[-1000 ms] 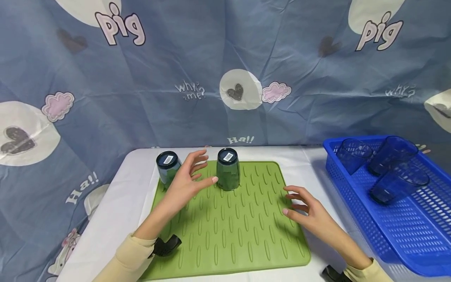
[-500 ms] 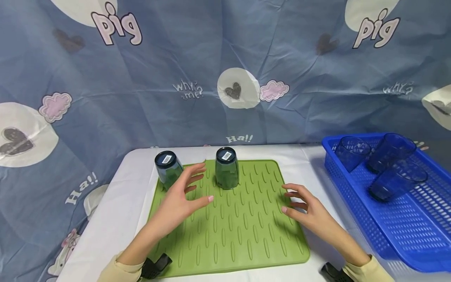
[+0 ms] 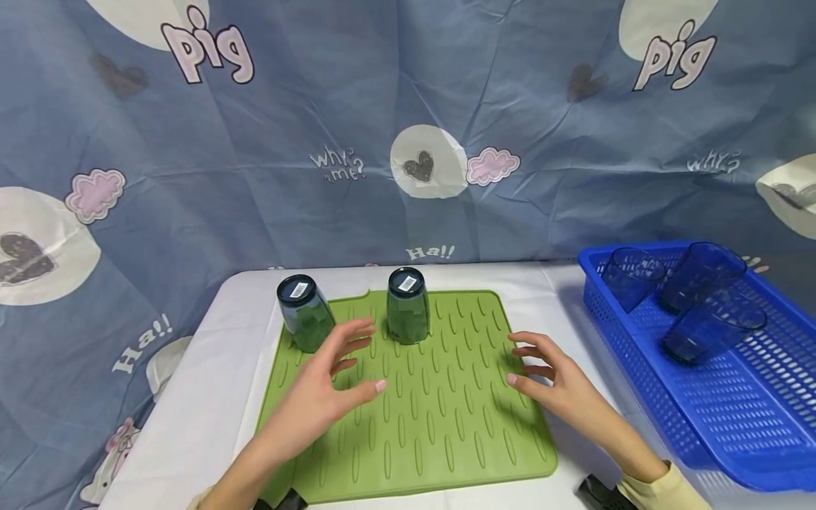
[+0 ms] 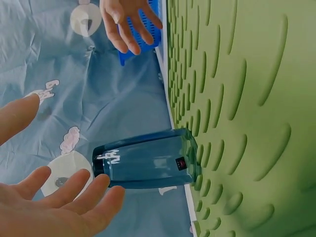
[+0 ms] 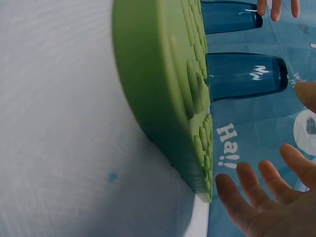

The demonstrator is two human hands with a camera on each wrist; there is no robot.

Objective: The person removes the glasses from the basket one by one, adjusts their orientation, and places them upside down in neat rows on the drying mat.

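Note:
Two dark blue-green glasses stand upside down on a green ribbed mat [image 3: 446, 418]: one glass [image 3: 304, 319] at the back left corner, the other glass [image 3: 408, 312] near the back middle. My left hand [image 3: 325, 389] hovers over the mat's left part, in front of both glasses, fingers relaxed and thumb apart, holding nothing. Above the mat's right edge hangs my right hand [image 3: 554, 382], fingers loosely bent around nothing. The left wrist view shows a glass [image 4: 148, 160] beyond the left fingertips, apart from them.
A blue plastic basket [image 3: 644, 382] stands at the right with three glasses in it, among them a leaning glass [image 3: 710, 329]. White cloth [image 3: 197, 397] covers the table. A printed blue curtain [image 3: 287, 227] hangs behind.
My left hand has drawn back toward the front left, away from the two upturned glasses. The right hand has stayed almost in place. The head view has shifted slightly.

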